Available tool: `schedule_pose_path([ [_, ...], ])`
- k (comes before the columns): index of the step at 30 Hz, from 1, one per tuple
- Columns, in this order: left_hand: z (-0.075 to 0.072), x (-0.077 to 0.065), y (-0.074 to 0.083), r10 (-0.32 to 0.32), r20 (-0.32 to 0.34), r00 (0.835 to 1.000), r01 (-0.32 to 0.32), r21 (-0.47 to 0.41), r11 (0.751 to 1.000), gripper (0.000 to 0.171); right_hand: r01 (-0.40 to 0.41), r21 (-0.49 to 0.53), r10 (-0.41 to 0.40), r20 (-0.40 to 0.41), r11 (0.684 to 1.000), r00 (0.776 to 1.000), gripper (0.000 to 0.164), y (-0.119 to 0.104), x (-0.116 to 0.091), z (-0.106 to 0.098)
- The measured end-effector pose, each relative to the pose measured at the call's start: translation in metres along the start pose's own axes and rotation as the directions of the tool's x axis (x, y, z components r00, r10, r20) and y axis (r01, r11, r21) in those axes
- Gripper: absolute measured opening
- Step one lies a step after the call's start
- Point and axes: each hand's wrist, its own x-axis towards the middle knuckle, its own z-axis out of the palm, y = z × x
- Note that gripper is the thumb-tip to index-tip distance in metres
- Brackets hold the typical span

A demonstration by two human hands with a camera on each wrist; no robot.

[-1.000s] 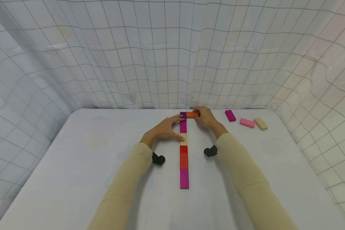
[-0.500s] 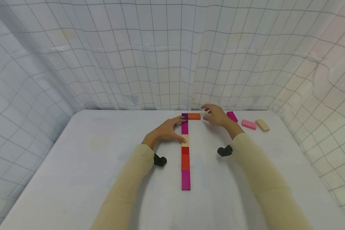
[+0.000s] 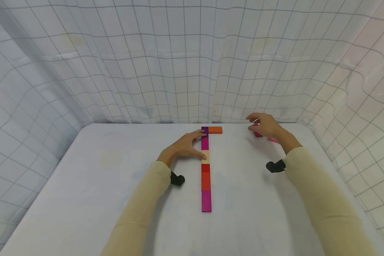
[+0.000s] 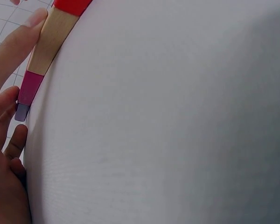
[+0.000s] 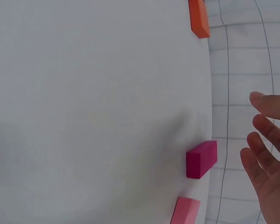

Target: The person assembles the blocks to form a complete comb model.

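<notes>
A straight row of coloured blocks runs toward me on the white table: purple (image 3: 204, 129), magenta (image 3: 205, 144), tan (image 4: 52, 39), red (image 3: 205, 168), orange-red (image 3: 206, 181) and another magenta block (image 3: 206, 201) nearest me. My left hand (image 3: 184, 145) rests along it, thumb at the tan block and fingertips at the purple end. An orange block (image 3: 215, 130) extends rightward from that far end. My right hand (image 3: 265, 125), loosely bent and holding nothing, hovers over a loose magenta block (image 5: 201, 159), partly covering it in the head view.
A pink block (image 5: 185, 211) lies beside the loose magenta one, mostly behind my right hand in the head view. The table (image 3: 92, 199) ends at a white grid-patterned curtain (image 3: 185, 64), which also hangs along both sides. Each wrist carries a black camera mount (image 3: 178, 179).
My right hand has let go of the orange block and moved right to the loose magenta block. The orange block stays against the purple end. My left hand keeps its place.
</notes>
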Motion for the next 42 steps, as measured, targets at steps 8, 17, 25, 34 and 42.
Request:
schedule_pose_path([
  [8, 0.000, 0.000, -0.001, -0.004, -0.001, 1.000, 0.004, 0.004, 1.000, 0.101, -0.076, 0.005, 0.076, 0.010, 0.997, 0.997, 0.044, 0.021, -0.012, -0.010],
  [17, -0.001, -0.001, 0.001, -0.005, -0.003, 1.000, 0.005, 0.001, 1.000, 0.100, -0.129, 0.032, 0.130, -0.040, 0.991, 0.991, 0.054, 0.049, -0.011, 0.008],
  [25, 0.000, -0.001, 0.002, -0.020, -0.003, 1.000, 0.020, 0.002, 1.000, 0.099, -0.182, 0.017, 0.183, -0.089, 0.983, 0.979, 0.056, 0.058, -0.012, 0.017],
  [34, -0.001, -0.002, 0.003, -0.009, -0.007, 1.000, 0.009, 0.005, 1.000, 0.099, -0.225, 0.050, 0.229, -0.069, 0.973, 0.971, 0.049, 0.061, -0.014, 0.016],
  [42, 0.001, -0.003, 0.003, -0.033, 0.000, 0.999, 0.033, 0.000, 0.999, 0.099, -0.246, 0.137, 0.258, -0.080, 0.960, 0.963, 0.046, 0.061, -0.019, 0.017],
])
